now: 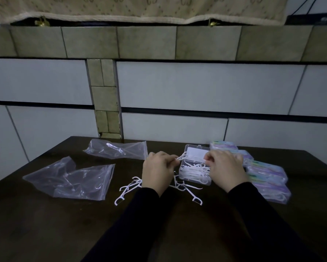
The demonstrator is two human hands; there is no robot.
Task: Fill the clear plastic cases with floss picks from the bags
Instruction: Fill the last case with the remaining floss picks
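An open clear plastic case (pixel 194 173) lies on the dark table between my hands, partly filled with white floss picks. My left hand (pixel 159 170) pinches a white floss pick (pixel 182 157) just left of the case's lid. Fingers of my right hand (pixel 226 168) curl on the case's right side; I cannot tell whether they hold a pick. Loose floss picks (pixel 128 188) lie scattered in front of my left hand, and more loose picks (pixel 189 190) sit in front of the case. Two flat clear plastic bags lie at left, one (pixel 70 179) near and one (pixel 119 150) farther back.
A row of closed, labelled cases (pixel 266 174) runs along the table's right side behind my right hand. A tiled wall (pixel 177 87) rises directly behind the table's (pixel 45 224) far edge. Black sleeves cover both forearms.
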